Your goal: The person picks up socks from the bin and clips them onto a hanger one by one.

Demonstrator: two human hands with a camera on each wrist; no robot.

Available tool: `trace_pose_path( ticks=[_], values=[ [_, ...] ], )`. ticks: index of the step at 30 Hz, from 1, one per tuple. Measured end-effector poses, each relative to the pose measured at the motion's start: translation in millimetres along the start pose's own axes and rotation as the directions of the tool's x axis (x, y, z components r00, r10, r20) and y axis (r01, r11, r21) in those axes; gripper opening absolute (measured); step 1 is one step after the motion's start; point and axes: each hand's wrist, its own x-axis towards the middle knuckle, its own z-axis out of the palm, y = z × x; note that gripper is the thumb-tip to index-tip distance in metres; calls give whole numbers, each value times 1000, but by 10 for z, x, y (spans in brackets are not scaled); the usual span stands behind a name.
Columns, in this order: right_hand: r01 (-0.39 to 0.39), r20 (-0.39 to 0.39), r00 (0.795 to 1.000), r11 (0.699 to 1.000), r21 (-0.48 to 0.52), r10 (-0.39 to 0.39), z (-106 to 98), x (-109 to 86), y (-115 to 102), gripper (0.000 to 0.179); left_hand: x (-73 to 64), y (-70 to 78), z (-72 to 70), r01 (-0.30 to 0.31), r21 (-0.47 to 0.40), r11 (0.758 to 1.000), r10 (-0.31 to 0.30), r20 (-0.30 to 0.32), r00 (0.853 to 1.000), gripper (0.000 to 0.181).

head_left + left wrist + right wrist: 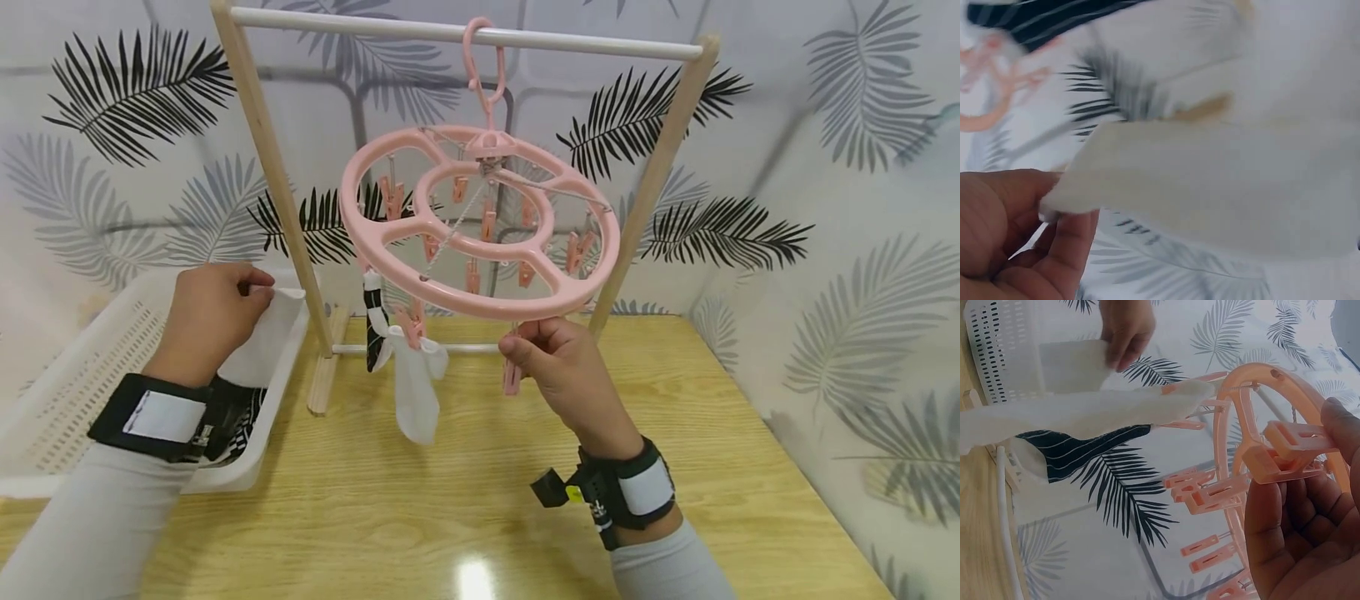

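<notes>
Over the basket's right side, my left hand [213, 317] pinches the corner of a white cloth [1210, 187] between thumb and fingers. The cloth's lower part hangs down into the basket. My right hand [566, 367] holds a pink clothespin [1291, 447] by thumb and fingers, under the near right rim of a round pink drying hanger [480, 304]. At the hanger's left, a white sock-like cloth [416, 400] and a black-and-white striped cloth [375, 312] hang from clips. Several more pink clothespins [1210, 500] dangle around the rings.
The hanger's hook [483, 71] hangs on the white rod [360, 25] of a wooden stand [273, 167]. On the left sits a white perforated basket [82, 383] with dark patterned cloth [236, 417] inside. Wooden tabletop [420, 517] stretches in front, and a leaf-patterned sheet [847, 292] stands behind.
</notes>
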Motion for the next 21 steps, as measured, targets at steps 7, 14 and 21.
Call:
trace_pose_path(
  ticks=[7,14,21],
  values=[
    [9,-2,1000,1000,-22,-9,1,-6,8,19,-71,341,-160,28,-102,994,-37,-80,996,17],
    [15,-2,1000,1000,-22,-15,7,-6,12,16,-253,644,-198,14,-161,987,-19,-32,999,14],
    [15,-1,1000,1000,-24,-15,13,-5,5,16,-502,877,-150,-35,-293,955,60,79,995,8]
  ],
)
